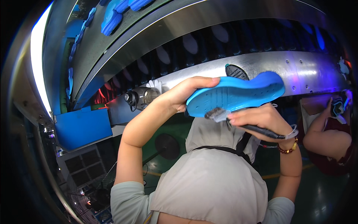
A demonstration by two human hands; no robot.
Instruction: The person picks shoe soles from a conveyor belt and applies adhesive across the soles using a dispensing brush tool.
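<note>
My left hand holds a bright blue shoe insole by its heel end, raised in front of me with its underside facing me. My right hand grips a black-handled brush, and its bristles touch the lower edge of the insole near the heel. A bracelet and a white band sit on my right wrist. Just behind the insole runs a curved metal conveyor carrying pale soles on dark holders.
More blue insoles lie on an upper belt at top left. A blue bin hangs at the left. A clear bottle rests by the conveyor rim. Another person's arm is at the right. A green floor lies below.
</note>
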